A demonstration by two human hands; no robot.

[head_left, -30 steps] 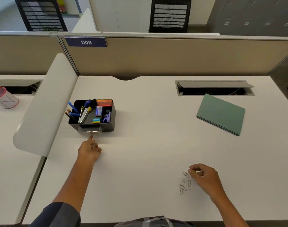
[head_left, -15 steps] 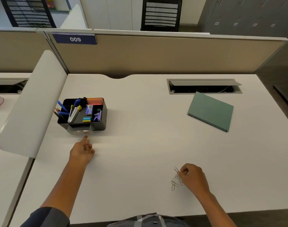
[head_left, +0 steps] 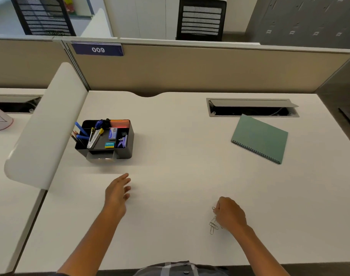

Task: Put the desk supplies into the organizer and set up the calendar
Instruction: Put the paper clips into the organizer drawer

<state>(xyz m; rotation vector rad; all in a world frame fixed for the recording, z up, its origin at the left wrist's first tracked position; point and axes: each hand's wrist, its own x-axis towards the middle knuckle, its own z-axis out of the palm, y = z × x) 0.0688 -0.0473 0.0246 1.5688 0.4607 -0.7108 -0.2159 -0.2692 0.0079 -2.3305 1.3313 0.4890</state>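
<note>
A black desk organizer (head_left: 128, 136) stands at the desk's left, holding blue pens, pencils, a stapler, a small box and an eraser. Its small front drawer (head_left: 100, 156) is pulled out. My left hand (head_left: 117, 191) hovers open in front of the organizer, apart from it. Several metal paper clips (head_left: 213, 226) lie bunched near the front of the desk. My right hand (head_left: 230, 215) is curled over them and pinches one at its fingertips. A green spiral-bound calendar (head_left: 259, 138) lies flat at the right.
An open cable slot (head_left: 251, 109) sits in the desk behind the calendar. A white rounded divider panel (head_left: 46, 124) borders the desk's left side. A beige partition (head_left: 190, 68) closes off the back. A pink-rimmed cup (head_left: 0, 119) stands on the neighbouring desk.
My right hand has gathered the scattered clips into a bunch and curled over them. My left hand has drawn back from the organizer's drawer and shifted rightward.
</note>
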